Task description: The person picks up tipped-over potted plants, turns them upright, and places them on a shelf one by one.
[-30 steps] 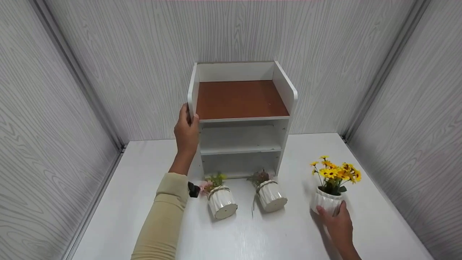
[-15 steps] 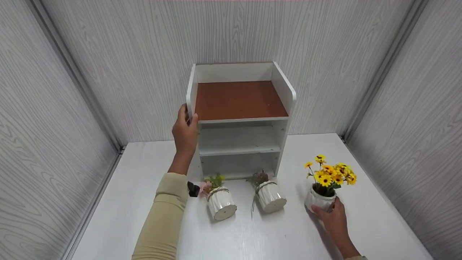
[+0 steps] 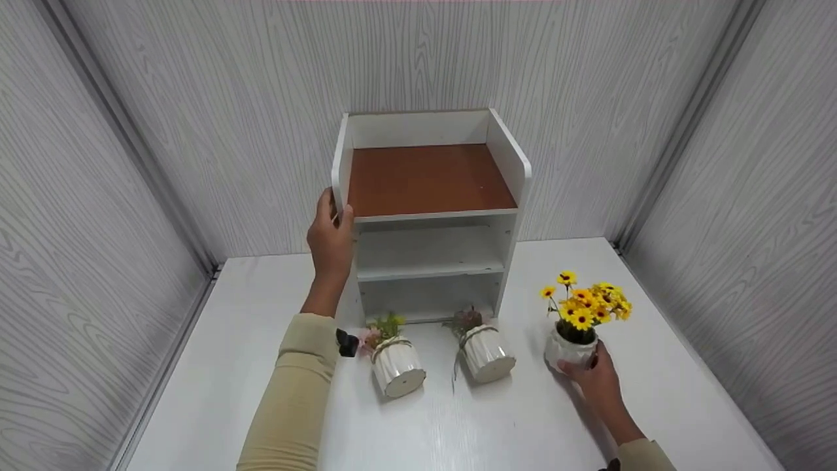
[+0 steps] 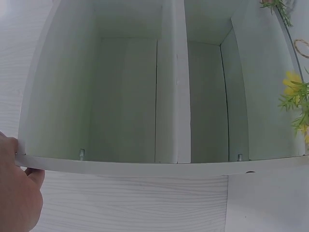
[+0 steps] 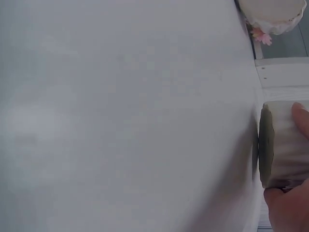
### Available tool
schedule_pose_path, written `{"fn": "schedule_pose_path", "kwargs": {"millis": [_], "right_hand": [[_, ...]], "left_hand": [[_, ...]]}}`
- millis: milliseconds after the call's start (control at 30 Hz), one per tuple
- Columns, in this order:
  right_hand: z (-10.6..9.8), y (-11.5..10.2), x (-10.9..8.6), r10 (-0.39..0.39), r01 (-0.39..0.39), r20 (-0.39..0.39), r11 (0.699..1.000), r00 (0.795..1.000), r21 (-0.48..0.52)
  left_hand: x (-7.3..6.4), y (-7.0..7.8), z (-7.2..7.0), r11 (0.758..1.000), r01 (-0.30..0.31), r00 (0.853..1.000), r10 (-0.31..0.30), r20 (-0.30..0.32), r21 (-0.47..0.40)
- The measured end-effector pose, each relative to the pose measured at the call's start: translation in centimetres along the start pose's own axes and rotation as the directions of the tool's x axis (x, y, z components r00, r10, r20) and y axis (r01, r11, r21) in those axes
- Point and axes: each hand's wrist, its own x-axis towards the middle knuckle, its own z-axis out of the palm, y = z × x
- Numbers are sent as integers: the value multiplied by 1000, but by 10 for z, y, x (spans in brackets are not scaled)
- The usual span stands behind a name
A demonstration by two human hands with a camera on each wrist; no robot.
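Note:
A small white shelf unit (image 3: 431, 269) with a brown top board stands upright against the back wall. My left hand (image 3: 331, 242) grips the edge of its left side panel, thumb at the front; the left wrist view shows the hand (image 4: 19, 188) at that panel edge. On the right, my right hand (image 3: 594, 374) holds a white flowerpot (image 3: 566, 350) with yellow artificial flowers (image 3: 585, 306), upright and close over the table. The right wrist view shows the pot's base (image 5: 266, 145) near the white surface, thumb and fingers around its side.
Two more white pots lie tipped before the shelf, bases toward me: one with pink and yellow flowers (image 3: 399, 369), one with dull reddish flowers (image 3: 487, 356). Grey wood-grain walls (image 3: 98, 196) enclose the white table (image 3: 458, 432) on three sides.
The right hand has moved the yellow-flower pot left and slightly toward the back. The left hand keeps its grip on the shelf unit; the whole view has shifted slightly.

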Motion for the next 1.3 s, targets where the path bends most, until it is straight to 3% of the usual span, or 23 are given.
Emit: {"fn": "schedule_pose_path", "kwargs": {"millis": [233, 533, 867, 1300], "right_hand": [[-5, 1, 8, 61, -59, 64, 997, 996, -41], [-6, 7, 8, 48, -39, 92, 994, 995, -99], [-2, 6, 4, -107, 108, 54, 994, 993, -16], [3, -8, -3, -57, 61, -56, 996, 997, 71]], "left_hand": [[0, -2, 1, 1000, 9, 1000, -9, 3, 5], [-2, -2, 1, 1000, 14, 1000, -14, 4, -7], [-1, -1, -1, 1000, 20, 1000, -19, 12, -13], [-2, 0, -1, 1000, 26, 999, -26, 18, -10]]}}
